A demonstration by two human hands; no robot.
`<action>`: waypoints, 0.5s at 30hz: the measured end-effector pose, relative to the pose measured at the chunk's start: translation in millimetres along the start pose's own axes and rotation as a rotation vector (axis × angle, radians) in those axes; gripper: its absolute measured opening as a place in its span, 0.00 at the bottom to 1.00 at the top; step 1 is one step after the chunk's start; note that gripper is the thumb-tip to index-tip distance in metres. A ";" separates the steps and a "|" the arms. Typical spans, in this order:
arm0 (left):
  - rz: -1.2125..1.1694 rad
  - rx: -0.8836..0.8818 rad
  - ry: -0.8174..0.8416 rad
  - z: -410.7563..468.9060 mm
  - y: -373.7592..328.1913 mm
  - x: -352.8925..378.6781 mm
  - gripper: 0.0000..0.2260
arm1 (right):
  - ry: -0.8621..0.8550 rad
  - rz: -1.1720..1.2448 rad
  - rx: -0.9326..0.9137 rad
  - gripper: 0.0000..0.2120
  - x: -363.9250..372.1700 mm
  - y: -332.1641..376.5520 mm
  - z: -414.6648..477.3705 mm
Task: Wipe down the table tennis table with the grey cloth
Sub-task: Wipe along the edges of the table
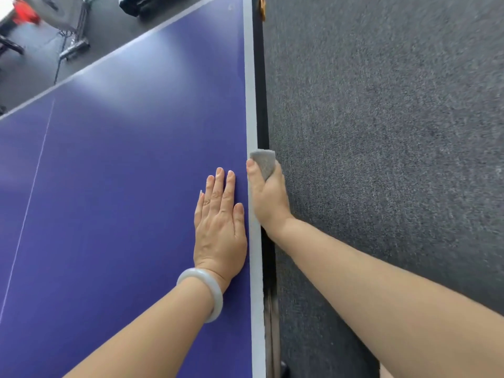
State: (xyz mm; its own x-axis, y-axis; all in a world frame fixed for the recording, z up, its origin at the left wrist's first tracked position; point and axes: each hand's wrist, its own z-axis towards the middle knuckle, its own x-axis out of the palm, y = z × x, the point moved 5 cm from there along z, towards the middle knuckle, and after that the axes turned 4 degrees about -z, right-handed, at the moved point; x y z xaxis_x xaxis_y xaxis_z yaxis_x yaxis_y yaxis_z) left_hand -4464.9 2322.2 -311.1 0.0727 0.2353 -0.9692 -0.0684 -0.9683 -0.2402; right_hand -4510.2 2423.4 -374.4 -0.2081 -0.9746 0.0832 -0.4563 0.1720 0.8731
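The blue table tennis table (122,159) fills the left half of the view, with a white border line along its right edge. My left hand (219,227) lies flat on the blue surface beside that border, fingers straight, a pale bangle on the wrist. My right hand (268,199) grips the folded grey cloth (264,162) at the table's right side edge, thumb on the white line, fingers wrapped over the edge. The cloth sticks out above the fist against the edge.
Dark grey carpet (395,159) covers the floor to the right of the table. Metal chair or table legs (72,47) and a red object (24,12) stand beyond the far left corner. A thin white centre line (30,192) crosses the table's left part.
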 end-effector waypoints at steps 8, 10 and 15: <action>0.004 -0.003 -0.010 0.2 -0.4 -1.3 0.26 | 0.047 -0.007 -0.032 0.37 -6.7 -65.4 -137.4; 0.000 -0.005 -0.010 -0.3 0.3 -1.1 0.25 | 0.078 -0.040 -0.001 0.36 -9.0 -71.1 -151.8; -0.024 -0.009 -0.021 1.7 1.2 -1.1 0.25 | 0.011 -0.023 -0.059 0.34 -4.6 -30.6 -70.7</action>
State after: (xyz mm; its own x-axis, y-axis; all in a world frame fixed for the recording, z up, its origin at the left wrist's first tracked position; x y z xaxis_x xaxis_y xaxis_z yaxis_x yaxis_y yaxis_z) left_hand -4466.8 2320.9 -310.3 0.0535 0.2598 -0.9642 -0.0576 -0.9632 -0.2627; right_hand -4434.1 2412.5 -367.5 -0.1888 -0.9797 0.0680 -0.4092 0.1414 0.9014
